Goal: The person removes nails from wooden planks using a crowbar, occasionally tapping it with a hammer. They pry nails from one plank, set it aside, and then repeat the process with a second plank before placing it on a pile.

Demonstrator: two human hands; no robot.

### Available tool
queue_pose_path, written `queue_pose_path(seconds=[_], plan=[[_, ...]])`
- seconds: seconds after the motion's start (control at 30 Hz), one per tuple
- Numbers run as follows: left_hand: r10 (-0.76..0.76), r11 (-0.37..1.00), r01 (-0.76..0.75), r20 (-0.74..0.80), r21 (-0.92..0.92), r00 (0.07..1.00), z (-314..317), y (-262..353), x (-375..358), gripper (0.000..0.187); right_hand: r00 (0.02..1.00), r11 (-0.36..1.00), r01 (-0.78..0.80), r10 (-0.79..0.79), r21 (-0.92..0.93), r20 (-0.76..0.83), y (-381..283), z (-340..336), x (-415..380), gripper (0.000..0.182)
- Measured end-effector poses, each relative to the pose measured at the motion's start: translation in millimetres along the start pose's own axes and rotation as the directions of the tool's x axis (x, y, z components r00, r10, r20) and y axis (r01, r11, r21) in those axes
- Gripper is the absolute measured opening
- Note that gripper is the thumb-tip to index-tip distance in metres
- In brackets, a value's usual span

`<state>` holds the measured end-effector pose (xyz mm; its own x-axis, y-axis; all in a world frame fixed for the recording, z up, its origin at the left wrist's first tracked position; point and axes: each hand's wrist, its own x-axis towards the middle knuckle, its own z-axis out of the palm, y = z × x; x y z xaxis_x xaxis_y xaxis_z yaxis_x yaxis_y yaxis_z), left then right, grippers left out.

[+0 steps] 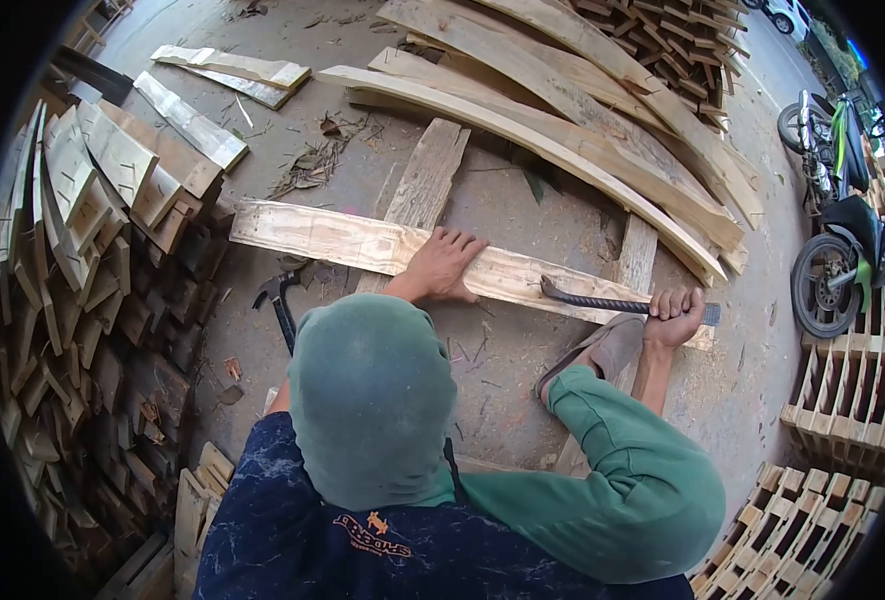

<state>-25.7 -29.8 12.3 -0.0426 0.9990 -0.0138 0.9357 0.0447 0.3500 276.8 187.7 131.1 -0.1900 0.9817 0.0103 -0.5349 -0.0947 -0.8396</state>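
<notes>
At the far left a stack of cut wood blocks rises beside the person, and a hammer lies on the concrete floor just left of the hooded head, untouched. The long plank runs left to right across the view, slightly downhill toward the right, resting across two crosswise boards. The left hand lies flat on the plank near its middle, fingers spread apart and pressing down rather than closed on anything. Further right, the pry bar lies almost along the plank's long axis, its curved tip set at the plank's lower edge just right of the left hand, its shaft reaching right into the right hand, whose grip is clamped around the bar's end. A sandalled foot stands just below the bar, near the plank. So the bar's working end sits between the two hands, nearer the left. Parked motorbikes stand at the far right, well apart.
</notes>
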Motion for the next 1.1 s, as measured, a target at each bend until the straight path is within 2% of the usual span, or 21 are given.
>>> queue_pose_path(seconds=[0.07,0.13,0.17,0.27,0.3,0.33,0.4,0.47,0.5,0.57,0.73,0.8,0.83,0.87,0.93,0.97,1.03,1.1], plan=[[0.008,1.000,-0.008,-0.009,0.004,1.000,-8,-2,4,0.103,0.998,1.000,-0.005,0.005,0.003,-0.056,5,-20,1,0.040],[-0.007,1.000,0.007,0.004,0.022,1.000,-6,-2,3,0.103,0.903,0.984,-0.086,0.143,0.155,-0.405,33,-86,22,0.039],[0.002,1.000,-0.002,-0.001,0.025,1.000,-4,-2,3,0.103,0.896,0.959,-0.080,0.189,0.272,-0.402,43,-120,24,0.038],[0.000,1.000,-0.001,0.034,0.031,0.999,-2,-3,-1,0.104,0.959,0.979,-0.089,0.133,0.181,-0.249,16,-97,8,0.036],[0.013,1.000,-0.014,0.002,0.028,1.000,-1,-1,-2,0.105,0.972,0.985,-0.100,0.126,0.139,-0.198,7,-75,1,0.035],[0.033,0.999,-0.032,-0.042,0.031,0.999,-2,-1,2,0.105,0.980,0.980,-0.148,0.164,0.132,-0.113,1,-63,-3,0.034],[0.057,0.998,-0.057,-0.023,-0.023,0.998,-1,-1,3,0.105,0.972,0.972,-0.235,0.235,0.018,-0.026,-5,-28,-20,0.033],[0.022,0.999,-0.022,0.005,0.041,1.000,-4,2,5,0.108,0.969,0.958,-0.219,0.235,-0.187,0.070,3,1,-50,0.031],[0.007,0.999,-0.008,0.022,0.033,1.000,-8,5,5,0.107,0.971,0.958,-0.216,0.231,-0.188,0.060,8,-3,-58,0.031],[0.023,0.999,-0.023,-0.003,0.042,1.000,-7,3,10,0.106,0.928,0.946,-0.099,0.200,-0.308,0.315,24,-15,-69,0.028],[0.067,0.993,-0.060,-0.065,0.103,0.996,-4,5,10,0.105,0.942,0.979,-0.092,0.145,-0.185,0.302,-10,-2,-64,0.024],[-0.001,0.996,-0.005,0.068,0.094,0.998,-3,7,10,0.105,0.933,0.984,-0.080,0.130,-0.158,0.335,-16,-1,-64,0.025],[0.005,0.996,-0.011,0.070,0.087,0.998,-2,8,7,0.105,0.956,0.979,-0.136,0.170,-0.152,0.241,-15,2,-61,0.025],[-0.012,0.997,0.005,0.096,0.072,0.995,-2,9,6,0.105,0.971,0.963,-0.162,0.194,-0.213,0.140,-11,8,-62,0.025],[-0.016,0.997,0.010,0.091,0.075,0.996,-7,5,19,0.105,0.959,0.899,-0.116,0.212,-0.422,0.188,0,8,-73,0.025],[-0.008,0.996,0.001,0.085,0.089,0.996,-6,5,19,0.105,0.958,0.901,-0.104,0.204,-0.421,0.200,-3,9,-68,0.025],[-0.027,0.995,0.017,0.096,0.103,0.995,-4,9,11,0.105,0.985,0.956,-0.131,0.156,-0.262,0.076,-17,9,-68,0.025],[-0.022,0.994,0.011,0.096,0.113,0.995,-5,9,10,0.105,0.988,0.973,-0.095,0.118,-0.210,0.100,-28,5,-68,0.025]])
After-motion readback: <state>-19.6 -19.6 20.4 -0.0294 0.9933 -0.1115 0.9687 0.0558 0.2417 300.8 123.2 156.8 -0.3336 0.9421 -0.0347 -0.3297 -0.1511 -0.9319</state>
